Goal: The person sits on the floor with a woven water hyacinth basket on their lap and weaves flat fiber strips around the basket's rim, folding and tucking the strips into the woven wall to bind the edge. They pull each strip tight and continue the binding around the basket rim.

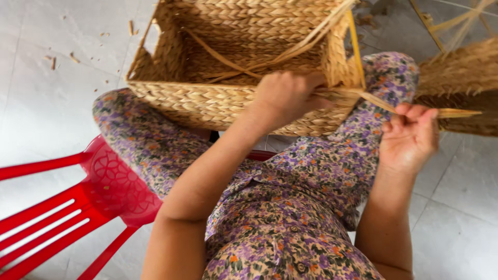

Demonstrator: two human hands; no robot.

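Fingers [410,116] of the right hand [409,137] pinch a loose strand [415,107], left hand [288,96] grips the nearly finished woven basket [218,103] at its rim, where only some weaving seems left.

The basket [228,103] rests on the lap, chair [78,202] to its left, fibre pile [461,83] to its right.

head view | looks steeply down (close) | lap, floor in frame
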